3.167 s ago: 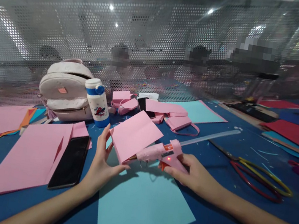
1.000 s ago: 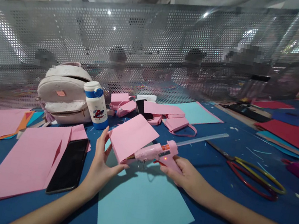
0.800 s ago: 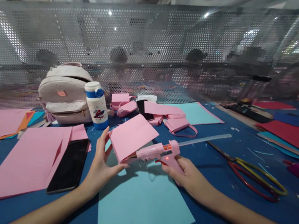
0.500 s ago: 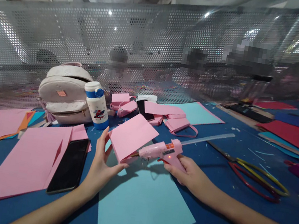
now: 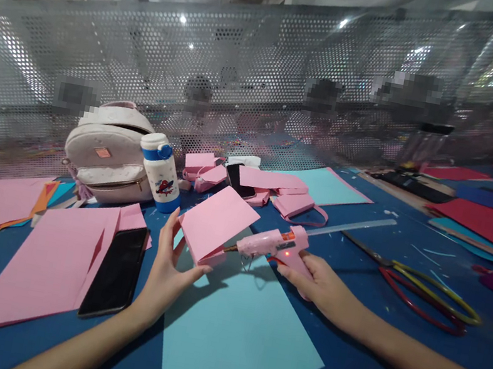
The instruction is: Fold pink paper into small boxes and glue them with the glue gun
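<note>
My left hand [image 5: 171, 273] grips a folded pink paper piece [image 5: 221, 221] by its left side and lower corner, holding it tilted above a light blue sheet [image 5: 242, 343]. In my right hand [image 5: 319, 283] is a pink glue gun [image 5: 276, 245] with its small light glowing orange. Its nozzle points left at the paper's lower right edge, very near the fold; I cannot tell whether it touches. A clear glue stick [image 5: 353, 227] sticks out from the back of the gun.
Scissors [image 5: 428, 293] with red and yellow handles lie at right. A black phone [image 5: 114, 272] rests beside pink sheets [image 5: 43, 257] at left. Behind stand a white bottle [image 5: 160, 172], a backpack [image 5: 112, 151] and small pink paper bags [image 5: 297, 206], before a perforated metal panel [image 5: 257, 72].
The glue gun has drawn back slightly to the right, and its nozzle now shows at the paper's edge. My left hand and the pink paper have hardly moved.
</note>
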Demonstrator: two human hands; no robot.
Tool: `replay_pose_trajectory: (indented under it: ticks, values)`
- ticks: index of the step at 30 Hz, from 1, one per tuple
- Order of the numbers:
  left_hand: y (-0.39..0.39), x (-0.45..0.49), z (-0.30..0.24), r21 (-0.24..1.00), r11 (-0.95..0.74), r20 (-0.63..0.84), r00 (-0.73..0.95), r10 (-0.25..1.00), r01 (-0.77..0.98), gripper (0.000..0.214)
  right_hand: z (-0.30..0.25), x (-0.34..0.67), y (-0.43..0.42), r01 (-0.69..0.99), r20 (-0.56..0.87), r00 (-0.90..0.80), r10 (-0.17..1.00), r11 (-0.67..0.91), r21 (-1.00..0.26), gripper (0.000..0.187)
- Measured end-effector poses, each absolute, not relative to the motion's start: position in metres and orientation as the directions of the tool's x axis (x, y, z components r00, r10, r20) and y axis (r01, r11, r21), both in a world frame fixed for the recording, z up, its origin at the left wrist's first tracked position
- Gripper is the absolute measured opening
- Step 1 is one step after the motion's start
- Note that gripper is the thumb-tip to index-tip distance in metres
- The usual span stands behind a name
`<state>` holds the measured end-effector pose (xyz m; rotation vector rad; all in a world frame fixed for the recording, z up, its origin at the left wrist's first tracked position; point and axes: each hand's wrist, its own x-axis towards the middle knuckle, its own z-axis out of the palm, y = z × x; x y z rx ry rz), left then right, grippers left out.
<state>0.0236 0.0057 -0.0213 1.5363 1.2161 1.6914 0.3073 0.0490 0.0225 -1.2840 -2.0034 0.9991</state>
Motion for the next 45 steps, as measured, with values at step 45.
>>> replay_pose_trajectory:
  ticks: [45]
  values:
    - [0.008,0.026,-0.022,0.908,-0.374,0.407,-0.188,0.894,0.189,0.102,0.028,0.300,0.048,0.495,0.193,-0.474,0.859,0.442,-0.748,0.051]
